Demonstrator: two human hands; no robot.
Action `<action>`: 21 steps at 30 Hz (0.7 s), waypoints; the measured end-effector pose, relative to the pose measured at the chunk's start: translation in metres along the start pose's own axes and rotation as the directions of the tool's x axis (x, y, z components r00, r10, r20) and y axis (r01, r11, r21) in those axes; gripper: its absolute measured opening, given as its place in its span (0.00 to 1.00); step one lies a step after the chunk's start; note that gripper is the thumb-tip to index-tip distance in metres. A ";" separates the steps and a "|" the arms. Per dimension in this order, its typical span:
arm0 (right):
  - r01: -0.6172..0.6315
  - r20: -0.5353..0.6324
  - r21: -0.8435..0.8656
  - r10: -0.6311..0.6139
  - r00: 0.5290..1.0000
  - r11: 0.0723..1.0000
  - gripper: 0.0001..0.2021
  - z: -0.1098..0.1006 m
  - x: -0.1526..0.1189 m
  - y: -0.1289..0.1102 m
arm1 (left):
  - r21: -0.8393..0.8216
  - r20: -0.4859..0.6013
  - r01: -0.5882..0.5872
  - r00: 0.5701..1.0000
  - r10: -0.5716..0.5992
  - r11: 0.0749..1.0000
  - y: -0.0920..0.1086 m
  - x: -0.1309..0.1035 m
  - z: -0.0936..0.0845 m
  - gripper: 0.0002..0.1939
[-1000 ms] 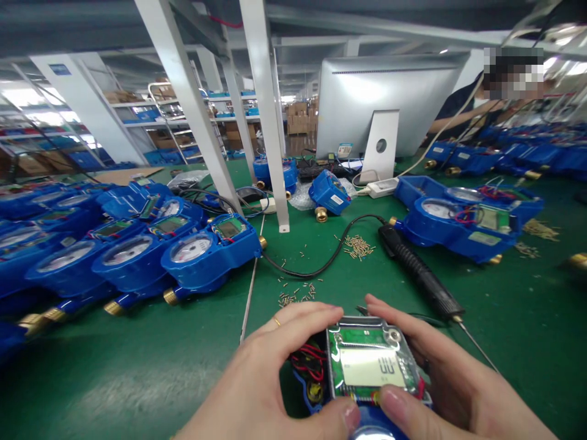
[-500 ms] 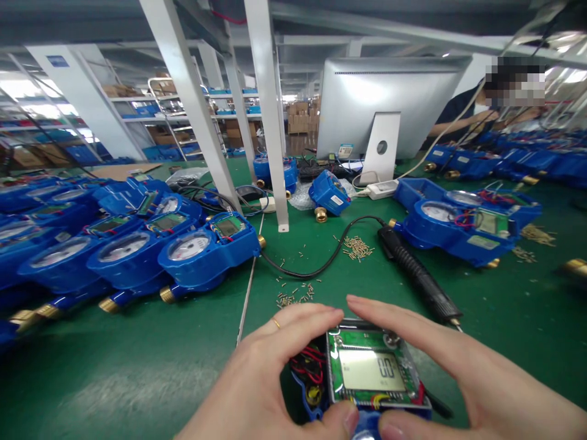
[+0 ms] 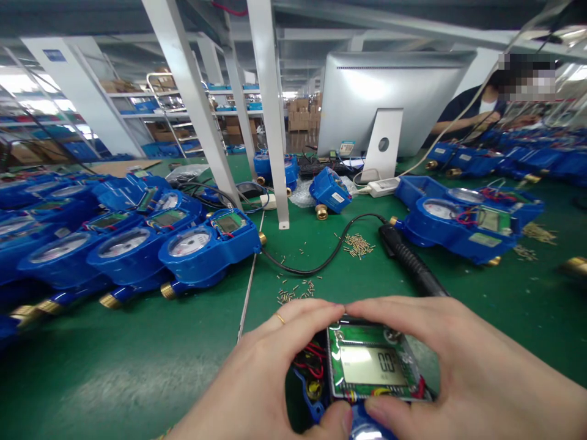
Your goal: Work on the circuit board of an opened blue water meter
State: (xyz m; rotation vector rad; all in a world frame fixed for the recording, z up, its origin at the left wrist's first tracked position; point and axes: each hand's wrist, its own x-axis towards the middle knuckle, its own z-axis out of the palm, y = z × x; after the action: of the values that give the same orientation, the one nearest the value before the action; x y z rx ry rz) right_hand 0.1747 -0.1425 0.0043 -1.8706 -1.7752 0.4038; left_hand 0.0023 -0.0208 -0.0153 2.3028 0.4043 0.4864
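Both my hands are wrapped around an open blue water meter (image 3: 316, 400) at the bottom centre. My left hand (image 3: 261, 379), with a ring on one finger, grips its left side, forefinger on the far edge and thumb on the near edge. My right hand (image 3: 472, 373) grips the right side the same way. Between my fingers sits a clear-framed green circuit board with an LCD screen (image 3: 372, 365) showing digits. Red wires (image 3: 308, 360) coil in the blue housing to the left of the board.
A black electric screwdriver (image 3: 410, 263) with its cable lies just beyond my hands. Loose brass screws (image 3: 358, 244) are scattered on the green mat. Rows of blue meters (image 3: 137, 244) fill the left; more (image 3: 463, 223) lie right. A monitor's back (image 3: 389, 104) and white posts (image 3: 270, 116) stand behind. A co-worker (image 3: 477, 107) sits far right.
My right hand has shifted up and over the meter's right side, now covering the screwdriver's tip. The left hand keeps its grip. The LCD digits now read clearer.
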 end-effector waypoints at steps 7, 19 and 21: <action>-0.032 0.047 0.036 0.030 0.998 0.999 0.27 -0.007 0.006 -0.008 | 0.147 -0.040 0.028 0.999 -0.022 0.989 0.003 -0.004 0.007 0.33; -0.041 0.185 0.139 0.015 0.983 0.989 0.19 -0.010 0.013 -0.006 | 0.198 -0.041 0.010 0.999 -0.002 0.980 0.004 -0.008 0.010 0.34; -0.039 0.174 0.111 0.020 0.985 0.993 0.16 -0.012 0.015 -0.008 | 0.215 -0.037 0.012 0.999 -0.004 0.976 0.004 -0.008 0.010 0.34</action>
State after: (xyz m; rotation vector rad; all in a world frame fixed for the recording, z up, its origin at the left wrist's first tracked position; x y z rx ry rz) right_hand 0.1762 -0.1298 0.0204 -1.8310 -1.7955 0.6824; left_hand 0.0009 -0.0332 -0.0210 2.5030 0.5054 0.5027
